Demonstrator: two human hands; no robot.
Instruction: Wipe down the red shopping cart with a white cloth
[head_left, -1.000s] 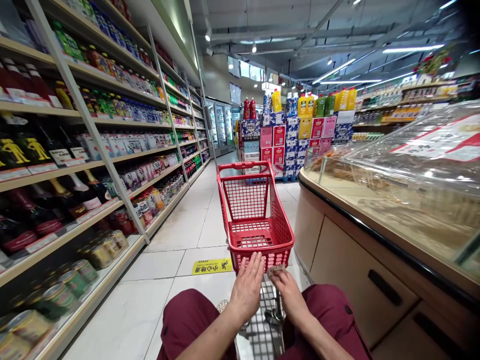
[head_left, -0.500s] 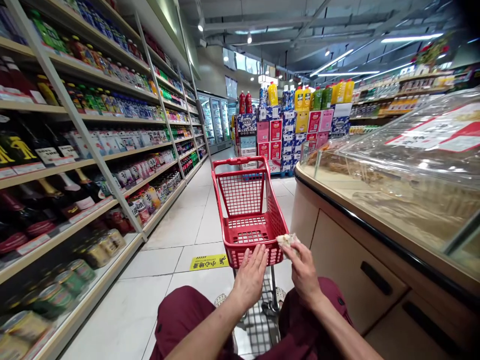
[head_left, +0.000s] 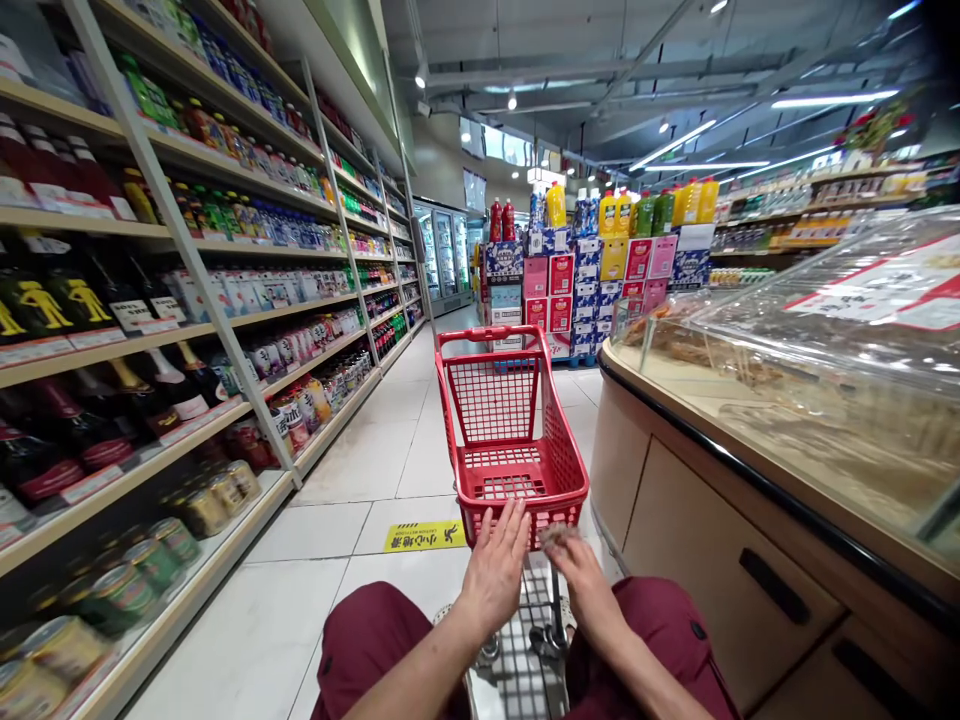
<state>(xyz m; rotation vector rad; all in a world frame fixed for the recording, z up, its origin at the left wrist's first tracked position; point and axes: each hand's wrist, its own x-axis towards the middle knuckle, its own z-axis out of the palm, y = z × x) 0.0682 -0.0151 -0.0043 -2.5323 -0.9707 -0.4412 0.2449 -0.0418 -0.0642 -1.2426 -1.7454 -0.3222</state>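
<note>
A red plastic shopping cart basket (head_left: pixel 517 440) stands right in front of me, above a lower wire rack (head_left: pixel 529 640). My left hand (head_left: pixel 495 565) lies against its near wall, fingers stretched out and holding nothing. Just right of it, my right hand (head_left: pixel 583 580) pinches a small crumpled cloth (head_left: pixel 555 537), pale greyish and slightly blurred. The cloth is at the lower right part of the basket's near wall; whether it touches cannot be made out. The basket's visible floor is bare red grid.
Drink shelves (head_left: pixel 247 320) run along the left. A wooden counter (head_left: pixel 697 500) with clear covers stands close on the right. Behind the cart are stacked drink cartons (head_left: pixel 555 290) topped with bottles. A yellow caution sticker (head_left: pixel 424 536) is on the tiled floor, left of the cart.
My right hand, with the cloth, has moved down and left from the basket's near right corner, closer to my left hand. The left hand stays at the near wall. The view has shifted slightly.
</note>
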